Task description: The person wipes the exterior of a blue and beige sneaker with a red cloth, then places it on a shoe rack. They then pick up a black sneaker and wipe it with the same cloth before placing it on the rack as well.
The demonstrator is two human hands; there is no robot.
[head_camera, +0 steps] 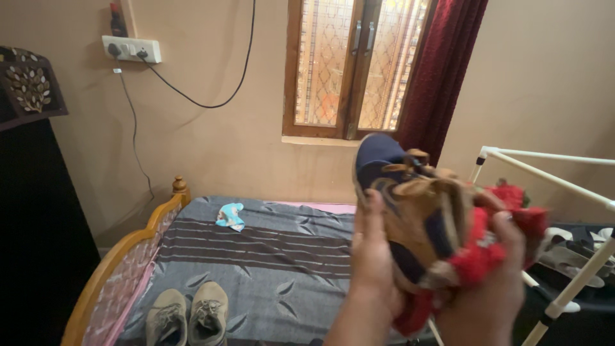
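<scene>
- Gripping a navy and tan shoe (400, 192) from its left side, the left hand (373, 256) is curled round it, thumb up against the sole edge and fingers hidden behind.
- The right hand (493, 275) is closed too, fingers wrapped over a red cloth (487, 253) bunched against the shoe's heel end; it holds the cloth and presses on the shoe through it.
- The shoe sits up in front of the person, right of centre, above the grey striped bedspread (269, 263) and just left of a white rack (564, 170).
- Hard to read: the whole bundle is blurred, so laces and straps smear together, and where cloth ends and shoe begins is unclear. Both wrists are cut off by the bottom edge.
- The shoe's long axis runs steeply, toe up and slightly left towards the window (349, 67), heel down and right into the cloth; the sole faces left.
- On the bed, a pair of grey shoes (188, 315) lies at the near end, well apart from the hands, and a small light blue item (230, 216) rests further up.
</scene>
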